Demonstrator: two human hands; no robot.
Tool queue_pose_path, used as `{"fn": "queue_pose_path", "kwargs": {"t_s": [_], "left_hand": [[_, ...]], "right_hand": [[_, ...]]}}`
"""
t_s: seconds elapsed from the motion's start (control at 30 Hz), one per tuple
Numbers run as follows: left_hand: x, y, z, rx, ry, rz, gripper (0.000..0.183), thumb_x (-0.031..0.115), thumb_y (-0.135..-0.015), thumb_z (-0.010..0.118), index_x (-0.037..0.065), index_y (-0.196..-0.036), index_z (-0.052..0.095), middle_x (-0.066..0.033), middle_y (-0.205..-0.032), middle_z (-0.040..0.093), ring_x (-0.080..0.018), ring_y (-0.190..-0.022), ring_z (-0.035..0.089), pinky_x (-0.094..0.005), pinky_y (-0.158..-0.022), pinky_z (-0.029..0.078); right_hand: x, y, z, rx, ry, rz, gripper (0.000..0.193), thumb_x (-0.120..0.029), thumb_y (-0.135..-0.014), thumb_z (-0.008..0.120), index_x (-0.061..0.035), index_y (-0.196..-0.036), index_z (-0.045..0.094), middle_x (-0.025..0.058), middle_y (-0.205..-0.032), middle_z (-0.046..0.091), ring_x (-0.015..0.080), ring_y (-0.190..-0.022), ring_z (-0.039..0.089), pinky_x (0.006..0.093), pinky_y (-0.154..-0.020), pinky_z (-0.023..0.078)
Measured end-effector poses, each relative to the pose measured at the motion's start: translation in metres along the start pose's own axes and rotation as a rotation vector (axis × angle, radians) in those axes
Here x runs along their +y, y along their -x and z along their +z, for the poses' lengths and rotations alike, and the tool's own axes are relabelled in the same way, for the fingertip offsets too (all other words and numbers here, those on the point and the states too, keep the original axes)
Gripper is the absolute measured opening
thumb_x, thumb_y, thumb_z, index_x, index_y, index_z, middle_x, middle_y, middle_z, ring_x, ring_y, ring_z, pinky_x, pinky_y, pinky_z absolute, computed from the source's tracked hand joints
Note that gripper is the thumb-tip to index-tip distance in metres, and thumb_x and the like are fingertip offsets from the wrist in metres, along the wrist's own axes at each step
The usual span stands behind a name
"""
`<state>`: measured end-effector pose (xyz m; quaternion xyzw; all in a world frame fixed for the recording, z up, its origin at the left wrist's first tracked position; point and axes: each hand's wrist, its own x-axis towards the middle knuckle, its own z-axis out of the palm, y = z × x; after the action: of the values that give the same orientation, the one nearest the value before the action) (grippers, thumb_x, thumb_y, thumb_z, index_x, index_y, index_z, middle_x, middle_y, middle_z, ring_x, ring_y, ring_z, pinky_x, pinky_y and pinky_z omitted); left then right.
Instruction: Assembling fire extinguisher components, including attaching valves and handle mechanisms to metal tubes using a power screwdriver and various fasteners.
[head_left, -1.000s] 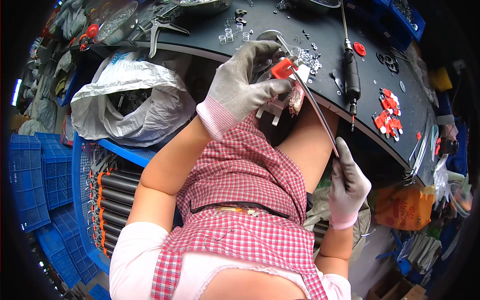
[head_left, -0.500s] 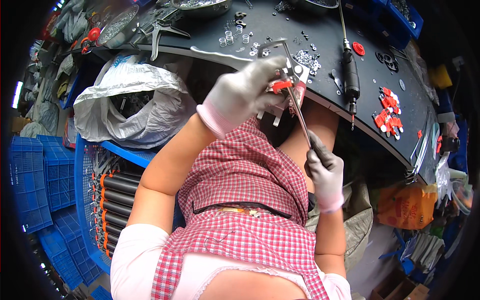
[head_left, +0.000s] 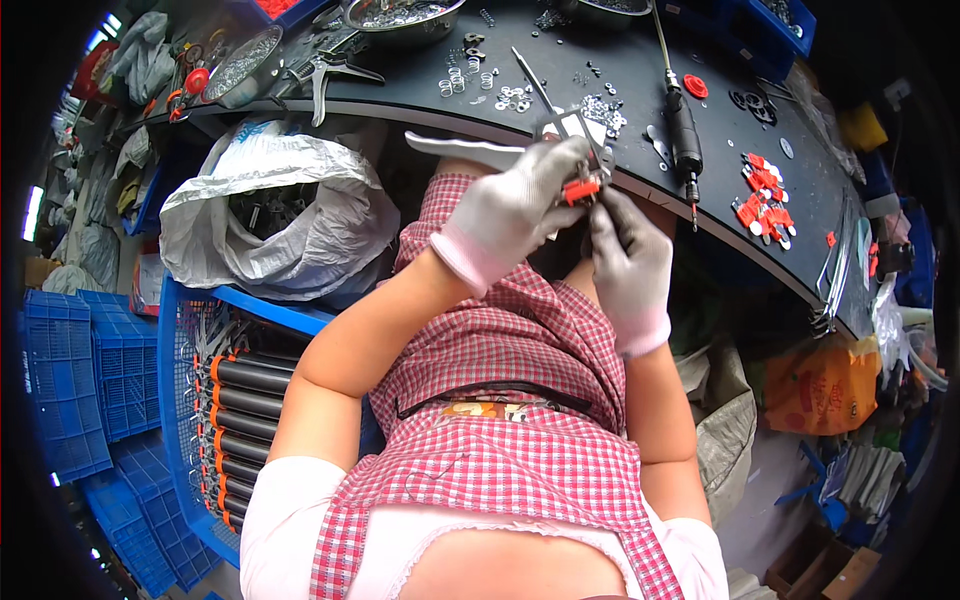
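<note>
Both hands wear light grey gloves and work together just below the near edge of the dark bench point(head_left: 560, 120), above the person's lap.

Left hand point(head_left: 515, 205): fingers closed around a metal tool with a long pale handle point(head_left: 465, 150). The handle projects to the left, roughly level. A small red part point(head_left: 578, 189) sits at the fingertips, pinched against the tool.

Right hand point(head_left: 628, 260): raised just right of the left hand, fingertips closed on the same assembly beside the red part. The two hands touch at the fingertips. What the right fingers grip cannot be told exactly; the left hand covers it.

Bench, far side: a thin metal rod point(head_left: 532, 80) lies diagonally near loose washers point(head_left: 512, 97) and small springs point(head_left: 458, 82). A black powered screwdriver point(head_left: 683, 130) hangs on its cable to the right of the hands, tip pointing down. Further right, a group of red parts point(head_left: 758, 190) lies on the bench top. A metal bowl point(head_left: 400, 15) stands at the far edge.

Left of the person: a grey plastic bag point(head_left: 270, 220) holding dark parts sits under the bench. Nearer, a blue wire bin point(head_left: 200, 400) holds black tubes with orange ends. Blue crates point(head_left: 70, 390) are stacked at the far left. An orange bag point(head_left: 825, 385) lies at the right.
</note>
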<state>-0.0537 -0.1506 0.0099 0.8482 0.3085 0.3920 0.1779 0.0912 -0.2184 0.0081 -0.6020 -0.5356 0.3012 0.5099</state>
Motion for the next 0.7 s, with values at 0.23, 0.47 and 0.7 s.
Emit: {"fn": "queue_pose_path", "kwargs": {"t_s": [0.23,0.47,0.7], "left_hand": [[0.045,-0.099,-0.067,0.231,-0.204,0.309,0.049,0.004,-0.071,0.070,0.006,-0.115,0.048,-0.0158,-0.101,0.060,-0.0329,-0.092,0.062,-0.0397,-0.080,0.051],[0.055,-0.124,-0.089,0.098,-0.719,0.328,0.051,0.015,-0.075,0.070,0.009,-0.122,0.050,-0.0165,-0.109,0.060,-0.0318,-0.086,0.063,-0.0363,-0.073,0.053],[0.068,-0.072,-0.127,0.505,-0.477,0.504,0.028,0.018,-0.083,0.065,0.004,-0.106,0.060,-0.0110,-0.101,0.063,-0.0203,-0.077,0.064,-0.0302,-0.066,0.052]], "right_hand": [[-0.068,-0.083,-0.020,0.103,-0.249,-0.297,0.019,-0.017,-0.089,0.057,-0.0001,-0.091,0.065,-0.0010,-0.067,0.059,0.0038,-0.054,0.046,0.0198,-0.052,0.036],[-0.086,-0.109,-0.001,0.057,-0.615,-0.328,0.018,-0.016,-0.091,0.052,-0.0026,-0.093,0.063,-0.0049,-0.059,0.049,0.0014,-0.046,0.038,0.0177,-0.041,0.026],[-0.036,-0.094,0.021,-0.097,-0.804,-0.249,0.022,-0.023,-0.093,0.053,-0.0024,-0.097,0.060,-0.0063,-0.060,0.046,-0.0006,-0.046,0.031,0.0171,-0.042,0.020]]}}
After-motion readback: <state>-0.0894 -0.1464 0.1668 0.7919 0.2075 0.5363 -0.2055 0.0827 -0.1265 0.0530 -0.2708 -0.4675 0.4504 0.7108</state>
